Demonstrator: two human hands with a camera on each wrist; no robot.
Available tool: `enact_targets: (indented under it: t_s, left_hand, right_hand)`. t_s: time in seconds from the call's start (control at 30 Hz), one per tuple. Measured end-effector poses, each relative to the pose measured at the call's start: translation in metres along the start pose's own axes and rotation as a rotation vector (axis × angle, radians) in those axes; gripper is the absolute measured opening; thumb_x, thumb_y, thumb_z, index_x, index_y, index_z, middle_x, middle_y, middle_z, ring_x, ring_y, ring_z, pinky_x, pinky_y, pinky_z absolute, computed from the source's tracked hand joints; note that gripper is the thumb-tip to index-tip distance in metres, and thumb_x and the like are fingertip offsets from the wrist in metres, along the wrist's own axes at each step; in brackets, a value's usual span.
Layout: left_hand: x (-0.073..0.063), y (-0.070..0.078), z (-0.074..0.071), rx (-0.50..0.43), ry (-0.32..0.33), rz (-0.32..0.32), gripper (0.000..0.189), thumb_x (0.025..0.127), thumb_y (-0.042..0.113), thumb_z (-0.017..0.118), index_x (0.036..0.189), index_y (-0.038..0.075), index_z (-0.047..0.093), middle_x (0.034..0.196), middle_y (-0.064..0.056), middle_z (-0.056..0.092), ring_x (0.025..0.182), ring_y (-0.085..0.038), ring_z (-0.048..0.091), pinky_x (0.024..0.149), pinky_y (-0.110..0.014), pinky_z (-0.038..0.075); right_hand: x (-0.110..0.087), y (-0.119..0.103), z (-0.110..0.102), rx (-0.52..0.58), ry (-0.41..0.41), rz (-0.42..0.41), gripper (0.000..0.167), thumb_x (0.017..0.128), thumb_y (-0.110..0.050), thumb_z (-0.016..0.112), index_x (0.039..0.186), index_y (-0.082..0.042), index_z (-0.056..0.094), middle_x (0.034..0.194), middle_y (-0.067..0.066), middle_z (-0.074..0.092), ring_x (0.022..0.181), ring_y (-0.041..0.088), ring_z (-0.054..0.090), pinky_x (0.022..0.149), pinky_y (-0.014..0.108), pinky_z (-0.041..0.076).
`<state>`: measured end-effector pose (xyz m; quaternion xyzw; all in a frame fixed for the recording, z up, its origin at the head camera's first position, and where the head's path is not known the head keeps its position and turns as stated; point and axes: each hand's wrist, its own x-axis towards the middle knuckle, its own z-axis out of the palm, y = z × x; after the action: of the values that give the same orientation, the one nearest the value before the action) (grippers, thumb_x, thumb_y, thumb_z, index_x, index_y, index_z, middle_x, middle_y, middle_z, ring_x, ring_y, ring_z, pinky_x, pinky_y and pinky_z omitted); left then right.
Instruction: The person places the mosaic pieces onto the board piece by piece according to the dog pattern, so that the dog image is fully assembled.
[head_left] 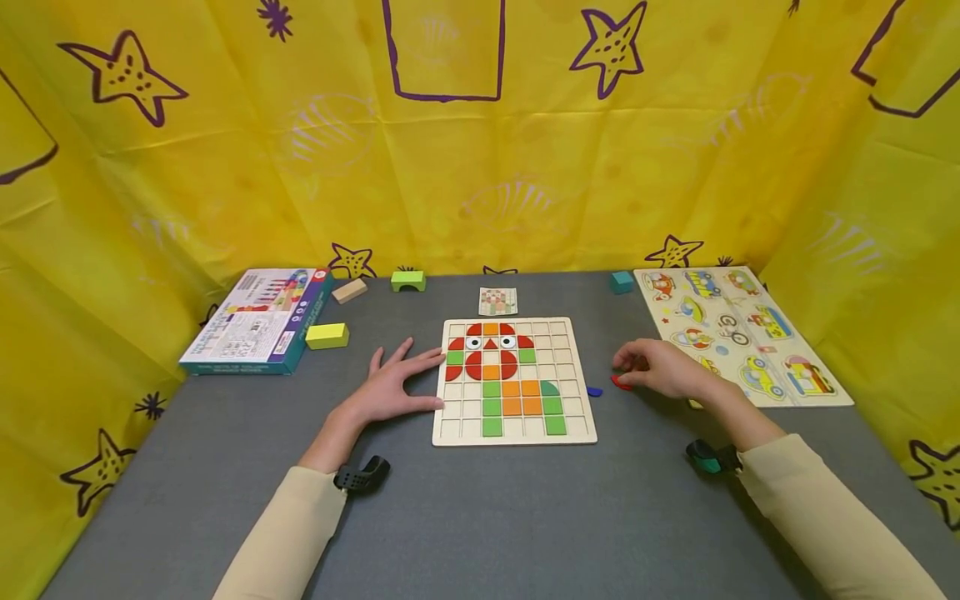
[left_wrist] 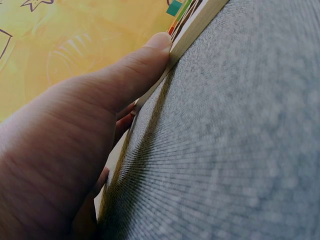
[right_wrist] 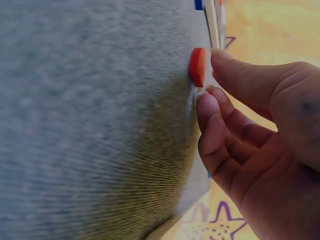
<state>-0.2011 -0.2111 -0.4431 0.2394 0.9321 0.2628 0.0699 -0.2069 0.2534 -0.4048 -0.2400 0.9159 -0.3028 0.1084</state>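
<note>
A wooden grid board [head_left: 465, 429] lies in the middle of the table, with red, green and orange tiles and two eye tiles set in its squares. My left hand [head_left: 397, 383] is spread at the board's left edge; in the left wrist view the thumb [left_wrist: 145, 62] rests against that edge. Right of the board, a red piece [right_wrist: 198, 67] lies on the table. Just by it is my right hand [head_left: 660, 369], fingers bent and thumb apart from the fingertips in the right wrist view. Between the board and the red piece lies a blue piece [head_left: 595, 392].
Behind the board lies a small picture card [head_left: 498, 301]. A game box [head_left: 255, 321], a yellow block [head_left: 327, 336], a plain wooden block [head_left: 349, 290] and a green arch block [head_left: 408, 281] are at left. At right are a teal block [head_left: 622, 282] and a vehicle puzzle board [head_left: 738, 333].
</note>
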Motion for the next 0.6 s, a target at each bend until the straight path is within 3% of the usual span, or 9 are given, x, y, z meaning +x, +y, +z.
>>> enact_targets:
  t_s: [0.27, 0.6]
  left_hand:
    - [0.001, 0.0, 0.0, -0.002, 0.002, 0.003, 0.083, 0.084, 0.056, 0.077, 0.154, 0.022, 0.047, 0.159, 0.002, 0.038, 0.152, -0.04, 0.006, 0.111, -0.067, -0.012]
    - [0.0, 0.001, 0.0, -0.004, 0.003, 0.006, 0.083, 0.084, 0.056, 0.077, 0.153, 0.021, 0.048, 0.159, 0.001, 0.039, 0.152, -0.04, 0.006, 0.111, -0.068, -0.012]
  right_hand:
    - [-0.001, 0.001, 0.005, -0.063, -0.01, -0.02, 0.009, 0.089, -0.007, 0.077, 0.093, -0.008, 0.069, 0.085, -0.004, 0.063, 0.078, 0.015, 0.055, 0.074, 0.035, 0.049]
    - [0.014, -0.015, 0.004, -0.018, 0.014, -0.045, 0.007, 0.092, -0.004, 0.073, 0.092, -0.009, 0.069, 0.083, -0.004, 0.063, 0.077, 0.016, 0.057, 0.074, 0.036, 0.049]
